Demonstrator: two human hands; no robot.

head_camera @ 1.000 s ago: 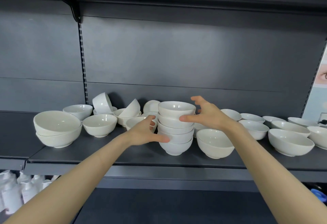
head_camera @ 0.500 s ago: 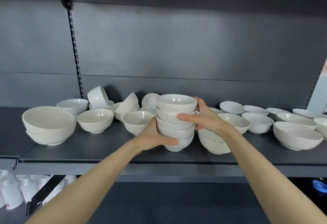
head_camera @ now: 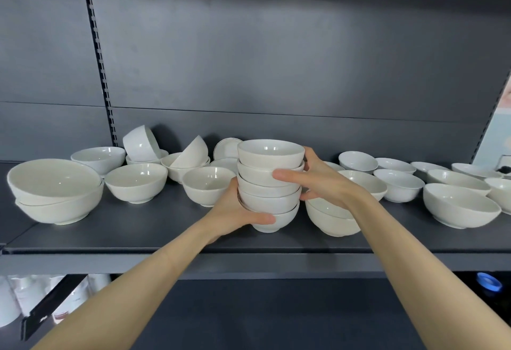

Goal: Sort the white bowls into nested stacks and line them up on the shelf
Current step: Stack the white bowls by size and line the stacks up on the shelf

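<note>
We see soft, even light, coming from above and front. Back panel (head_camera: 276, 53) carries pale bright patch at mid-height, falls darker toward top and corners. We note small white glints inside top of bowl stack (head_camera: 271, 151) and in loose bowls (head_camera: 208, 182) beside it. Shadows faint and short under bowls on shelf (head_camera: 138, 229); deeper shadow behind tilted bowls (head_camera: 141, 143) at back. Focus crisp across shelf. We find wide-angle bending: shelf front bows, slotted upright (head_camera: 101, 67) leans. Level below shelf dim, soft.
</note>
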